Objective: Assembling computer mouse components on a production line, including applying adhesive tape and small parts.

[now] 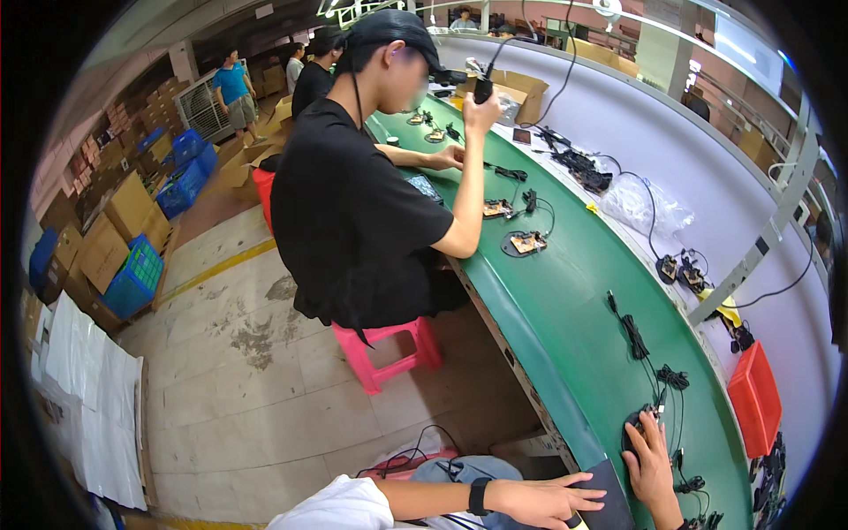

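Observation:
My left hand (541,503), with a black band at the wrist, reaches over a dark flat pad (609,495) at the bench's near edge. Its fingers are stretched out and slightly apart. Below them shows a small yellow-and-black thing (577,521), too cut off to name. My right hand (652,468) lies on the green bench top, its fingers curled over a rounded black device shell (632,426) and mostly hiding it. Just beyond that hand is a bundled black cable (672,378), and another cable bundle (632,337) lies farther up the bench.
A co-worker in black (362,203) sits at the bench on a pink stool (389,353), lifting a black hand tool (482,89). Black shells with tan circuit boards (527,243) lie before them. A red bin (755,397) and a metal post (760,247) stand along the right side.

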The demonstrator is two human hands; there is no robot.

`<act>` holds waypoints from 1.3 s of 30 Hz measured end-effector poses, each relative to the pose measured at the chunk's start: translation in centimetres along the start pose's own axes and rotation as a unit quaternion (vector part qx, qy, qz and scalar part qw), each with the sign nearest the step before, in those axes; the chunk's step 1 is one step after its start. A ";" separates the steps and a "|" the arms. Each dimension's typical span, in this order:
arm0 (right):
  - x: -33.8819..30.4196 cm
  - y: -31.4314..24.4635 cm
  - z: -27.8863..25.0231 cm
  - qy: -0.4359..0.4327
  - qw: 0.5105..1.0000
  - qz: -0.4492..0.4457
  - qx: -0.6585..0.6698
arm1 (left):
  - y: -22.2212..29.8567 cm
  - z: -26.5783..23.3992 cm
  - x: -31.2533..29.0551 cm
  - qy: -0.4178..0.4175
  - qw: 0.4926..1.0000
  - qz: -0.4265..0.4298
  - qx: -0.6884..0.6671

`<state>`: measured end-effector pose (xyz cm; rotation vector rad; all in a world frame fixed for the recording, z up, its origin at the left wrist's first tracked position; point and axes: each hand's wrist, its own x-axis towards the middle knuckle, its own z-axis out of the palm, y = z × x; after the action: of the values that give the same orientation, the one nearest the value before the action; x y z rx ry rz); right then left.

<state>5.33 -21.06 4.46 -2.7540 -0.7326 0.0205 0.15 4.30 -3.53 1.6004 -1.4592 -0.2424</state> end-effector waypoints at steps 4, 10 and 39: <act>-5.1 -1.4 -1.1 -0.020 1.000 0.021 -0.005 | 0.2 -0.3 -0.3 -0.019 0.999 -0.005 -0.033; -4.9 -2.5 -3.4 -0.021 0.987 0.027 -0.157 | -0.5 -0.8 -0.2 0.007 0.994 0.002 0.109; -11.3 -15.1 6.0 0.314 0.922 0.185 0.129 | 1.9 -2.7 2.3 -0.060 0.992 -0.099 0.047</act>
<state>-12.34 -12.39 2.33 -2.3790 -0.0296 -0.6111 1.28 3.84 0.31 1.8376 -1.4189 -0.3942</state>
